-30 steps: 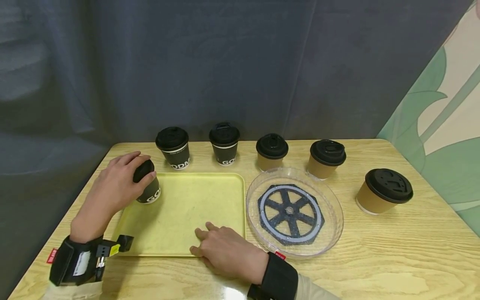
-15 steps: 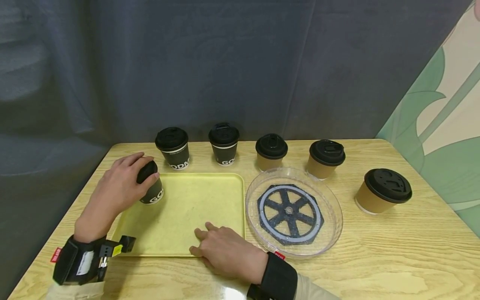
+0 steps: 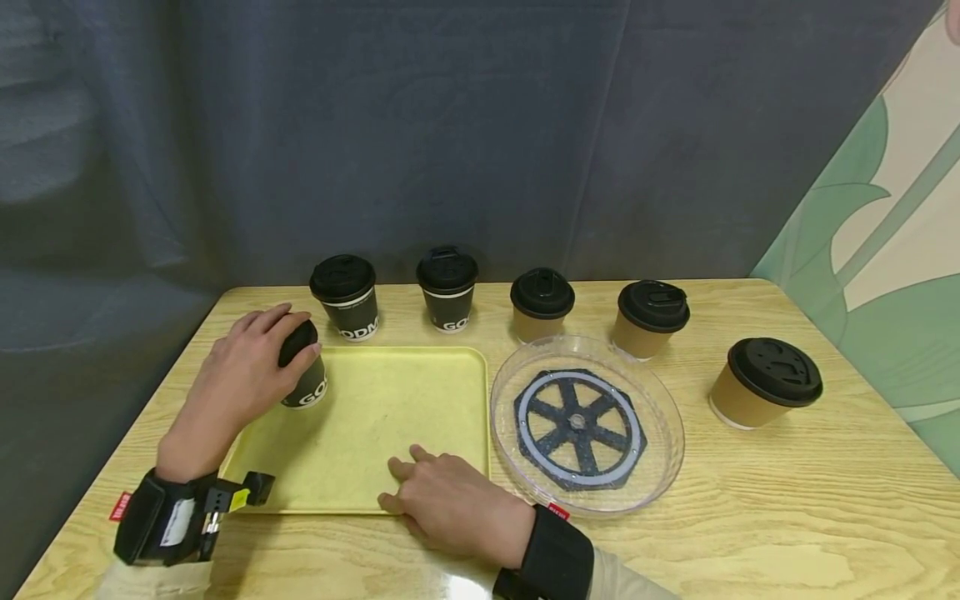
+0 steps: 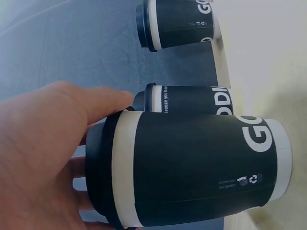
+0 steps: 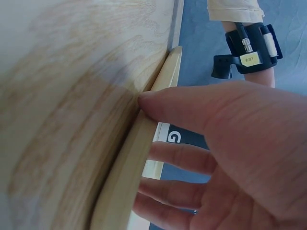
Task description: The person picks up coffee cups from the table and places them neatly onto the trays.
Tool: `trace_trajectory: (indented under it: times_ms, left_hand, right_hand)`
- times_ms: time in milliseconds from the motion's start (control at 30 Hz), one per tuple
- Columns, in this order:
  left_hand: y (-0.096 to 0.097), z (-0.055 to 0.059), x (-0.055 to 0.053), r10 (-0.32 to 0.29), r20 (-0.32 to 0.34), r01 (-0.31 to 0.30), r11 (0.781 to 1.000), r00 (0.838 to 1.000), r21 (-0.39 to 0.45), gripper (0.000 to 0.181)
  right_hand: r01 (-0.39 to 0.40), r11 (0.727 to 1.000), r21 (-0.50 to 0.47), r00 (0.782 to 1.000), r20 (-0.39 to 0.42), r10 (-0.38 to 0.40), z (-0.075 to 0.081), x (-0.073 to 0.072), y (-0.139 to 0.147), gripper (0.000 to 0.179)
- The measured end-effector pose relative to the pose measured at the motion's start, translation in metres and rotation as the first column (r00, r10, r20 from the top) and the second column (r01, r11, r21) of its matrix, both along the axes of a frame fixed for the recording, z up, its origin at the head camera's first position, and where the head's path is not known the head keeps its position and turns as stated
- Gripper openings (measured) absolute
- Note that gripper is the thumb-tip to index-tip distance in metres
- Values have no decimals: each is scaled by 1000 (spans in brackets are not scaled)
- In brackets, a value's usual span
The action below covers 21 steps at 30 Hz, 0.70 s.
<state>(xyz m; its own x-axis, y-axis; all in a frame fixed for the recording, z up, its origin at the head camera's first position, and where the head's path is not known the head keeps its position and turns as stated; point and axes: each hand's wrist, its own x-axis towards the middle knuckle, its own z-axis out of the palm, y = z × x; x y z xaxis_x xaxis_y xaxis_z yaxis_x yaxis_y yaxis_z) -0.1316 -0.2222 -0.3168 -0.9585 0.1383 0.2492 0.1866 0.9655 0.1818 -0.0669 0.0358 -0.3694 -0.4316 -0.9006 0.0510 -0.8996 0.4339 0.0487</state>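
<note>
My left hand (image 3: pixel 247 367) holds a black paper coffee cup (image 3: pixel 309 387) from above by its lid, thumb on one side and fingers on the other. The cup stands upright at the back left corner of a yellow tray (image 3: pixel 367 417). In the left wrist view, the cup (image 4: pixel 201 167) shows white lettering and a pale band under its black lid. My right hand (image 3: pixel 461 504) grips the tray's front rim: in the right wrist view the thumb lies against the outside of the tray wall (image 5: pixel 127 167), with the fingers over the inner side.
Two more black lidded cups, one left (image 3: pixel 352 312) and one right (image 3: pixel 450 304), stand behind the tray. Brown lidded cups (image 3: pixel 540 321) stand farther right, one near the right side (image 3: pixel 746 396). A clear round dish (image 3: pixel 667 467) with a dark wheel-like pattern sits beside the tray.
My left hand has moved slightly right with the black coffee cup, bringing it farther over the tray's corner. The right hand stays at the front rim.
</note>
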Motion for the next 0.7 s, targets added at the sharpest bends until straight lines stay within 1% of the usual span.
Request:
trace_trajectory:
  times_ms: [200,400,467,633,700]
  left_hand:
    - [1,-3,-2,-8,-16,8,1000,1000,12,49]
    - [4,-6,-3,-34,-50,35,999,998,29,48]
    - [4,-6,-3,-33,-45,35,999,998,29,48]
    - [6,-4,-3,-19,-3,19,1000,1000,23,50]
    - [7,-4,-3,-15,4,15,1000,1000,17,50]
  right_hand:
    - [0,1000,6,1000,9,0,0,0,0,18]
    - [7,1000,5,1000,10,-7,0,1,0,18]
    - [9,1000,3,1000,5,-9,0,1,0,18]
    - [7,1000,4,1000,0,-7,1,0,0,18]
    - [5,1000,5,1000,2,-5,1,0,0,18]
